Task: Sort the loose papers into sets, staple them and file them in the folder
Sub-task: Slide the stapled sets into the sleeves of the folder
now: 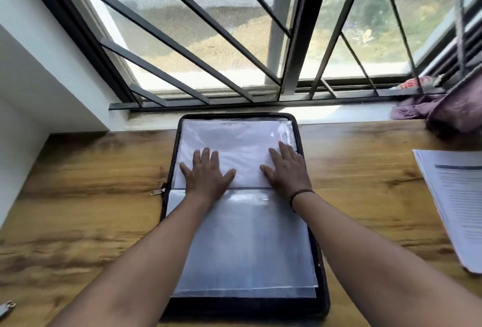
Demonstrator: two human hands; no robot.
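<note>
A black zip folder (324, 298) lies open in the middle of the wooden desk (86, 196), its clear plastic sleeves showing. The far sleeve (234, 136) holds white papers. My left hand (206, 175) and my right hand (288, 170) both lie flat on that far sleeve with fingers spread, pressing it down just beyond the folder's spine. The near sleeve (247, 248) lies between my forearms. A stack of printed papers (456, 204) rests at the desk's right edge, apart from the folder.
A window with dark metal bars (208, 39) runs along the far side of the desk. Purple cloth (443, 112) is bunched at the far right by the sill. A small metal object (6, 308) lies at the near left edge. The folder's zip pull (156, 192) sticks out left.
</note>
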